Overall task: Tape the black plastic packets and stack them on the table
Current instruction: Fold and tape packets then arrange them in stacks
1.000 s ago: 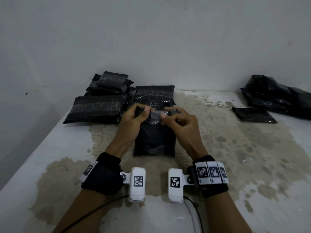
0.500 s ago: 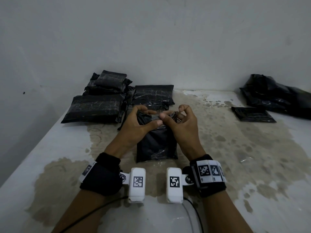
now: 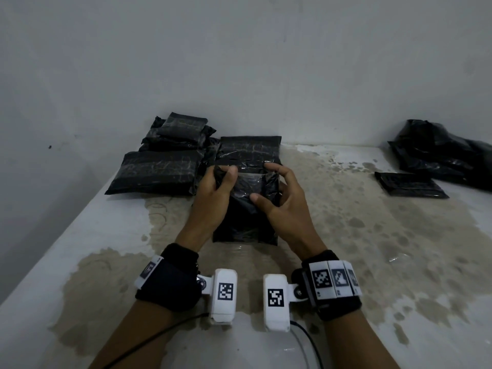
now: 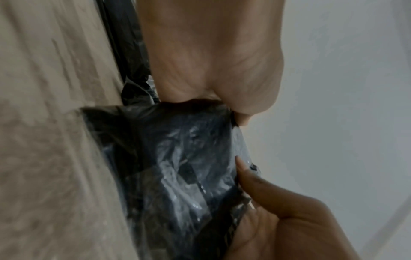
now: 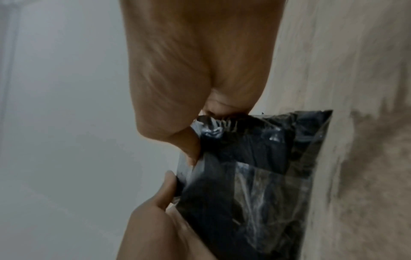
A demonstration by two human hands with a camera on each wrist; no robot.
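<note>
The left hand [image 3: 213, 193] has its thumb and curled fingers pinched on the far left corner of the packet [image 3: 246, 222], bunching the black plastic there. The right hand [image 3: 282, 198] cups the far right side: its fingers curl over the top right corner while the thumb [image 3: 257, 197] presses on the packet's upper face. The wrist views agree, each showing a thumb and fingers clamped on crinkled plastic.

A glossy, clear band of tape [image 3: 250, 179] seems to lie across the packet's far end between the two hands, though in this dim light its edges are hard to trace. No tape roll is visible.

The packet lies on the table [image 3: 372, 235], its near end down on the stained surface just ahead of the wrists and its far end gripped and perhaps slightly raised.

Further out, a pile of taped packets [image 3: 165, 166] sits at the far left against the wall, touching or nearly touching the held one. Loose black bags [image 3: 447, 153] and a flat packet [image 3: 410, 183] lie well apart at the far right.

This looks like the taping step, close to done: the tape is being smoothed down over the folded end. The next move likely calls for pressing the tape ends flat round the corners, then lifting the packet onto the pile without letting the slippery plastic unfold.
</note>
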